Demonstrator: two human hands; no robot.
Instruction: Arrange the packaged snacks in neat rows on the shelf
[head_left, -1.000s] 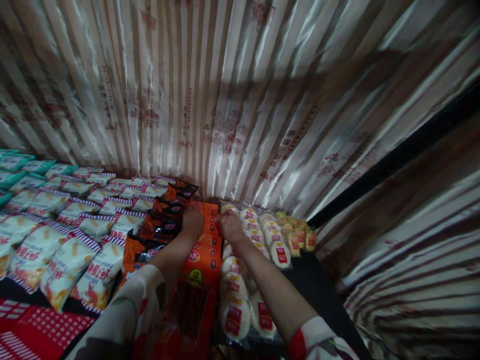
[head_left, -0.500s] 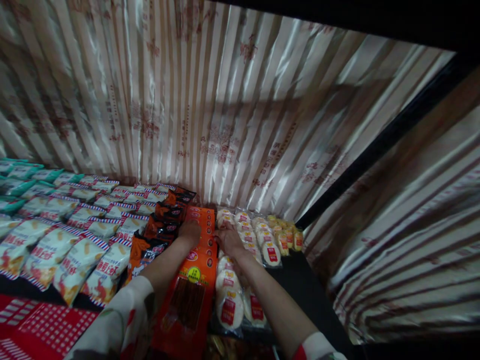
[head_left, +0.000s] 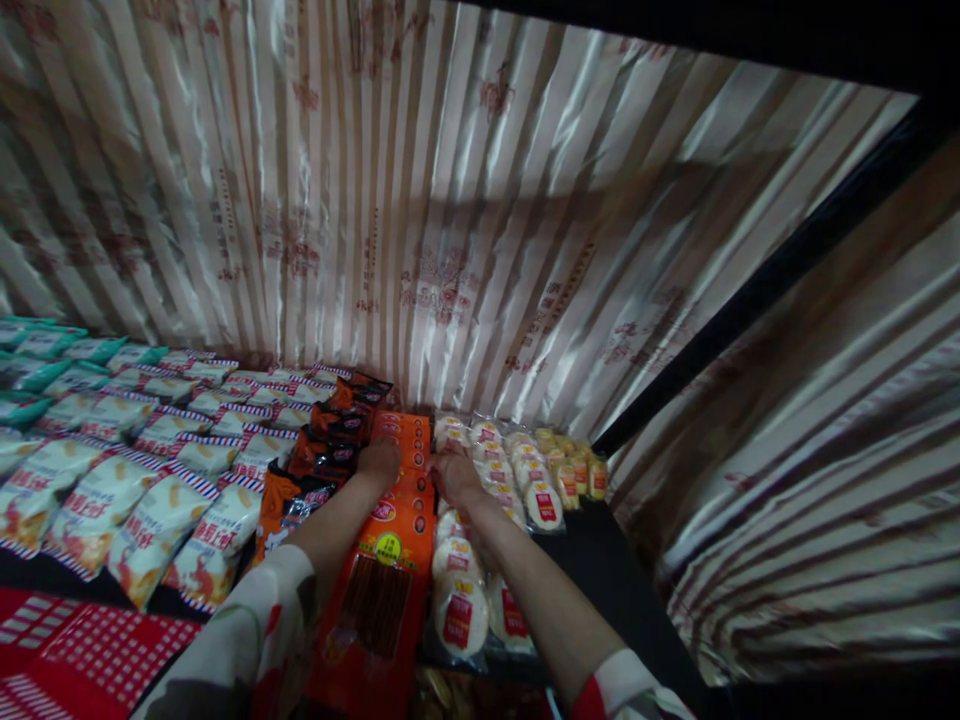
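Note:
Overlapping orange snack packets (head_left: 415, 540) form a row running away from me; the nearest has a window showing dark brown sticks. My left hand (head_left: 381, 463) is closed over the left side of a packet near the far end, its fingertips mostly hidden. At the right edge of the same row, my right hand (head_left: 453, 477) has its fingers pinched together on a packet. Clear-wrapped round white crackers (head_left: 460, 610) with red labels lie under and beside my right forearm. Black-and-orange bags (head_left: 322, 455) stand along the left of the row.
White snack bags (head_left: 142, 530) with striped edges fill the left, with green bags (head_left: 45, 345) beyond them. Small yellow packs (head_left: 579, 470) sit at the right on a black shelf (head_left: 622, 590). A red basket (head_left: 90, 650) is near left. Pleated foil-like sheeting (head_left: 420, 200) hangs behind.
My right hand's fingers have drawn closer together at the edge of the orange packets. The left hand has barely moved, and the goods around them look the same.

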